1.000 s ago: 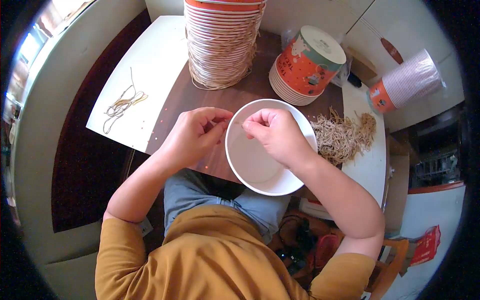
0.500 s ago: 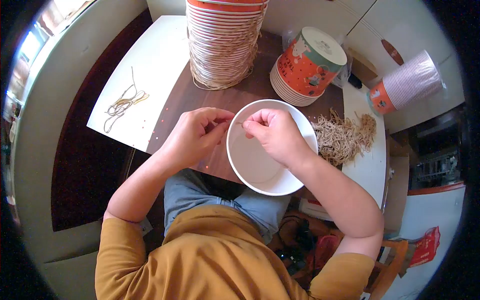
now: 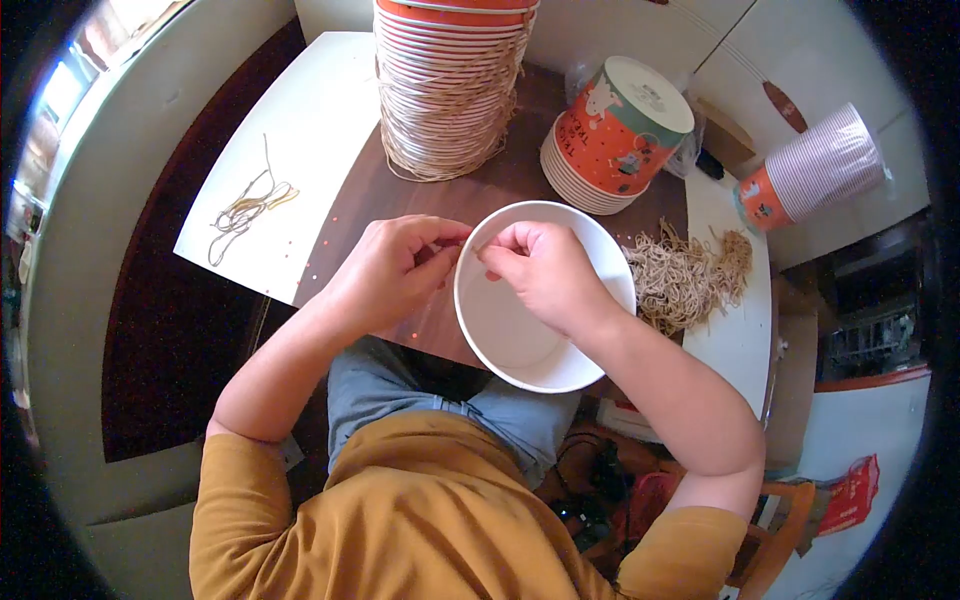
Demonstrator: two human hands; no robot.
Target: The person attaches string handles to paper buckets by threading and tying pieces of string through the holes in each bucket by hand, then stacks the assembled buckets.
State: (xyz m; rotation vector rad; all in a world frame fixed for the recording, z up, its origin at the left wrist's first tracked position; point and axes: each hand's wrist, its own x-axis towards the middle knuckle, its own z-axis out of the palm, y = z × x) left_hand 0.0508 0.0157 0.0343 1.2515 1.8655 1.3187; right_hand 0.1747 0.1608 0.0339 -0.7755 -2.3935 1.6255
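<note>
A white-lined paper bucket point(image 3: 520, 345) stands open side up at the table's front edge, over my lap. At its left rim, on the outside, my left hand point(image 3: 415, 262) is closed, thumb and fingers pinched on something I cannot make out. My right hand point(image 3: 545, 265) reaches inside the bucket, its thumb and fingers pinched close to the same part of the rim. Whatever lies between those fingertips is too small to tell. Right of the bucket lies a heap of tan cords point(image 3: 685, 275).
Behind stands a tall stack of buckets point(image 3: 450, 110) with cords hanging round it. An upside-down orange bucket stack point(image 3: 620, 130) is to its right, and a wrapped stack point(image 3: 815, 165) lies farther right. Loose cords point(image 3: 250, 205) lie on the white board at left.
My right hand has moved slightly left, its fingertips now closer to the bucket's left rim. My left hand has hardly moved.
</note>
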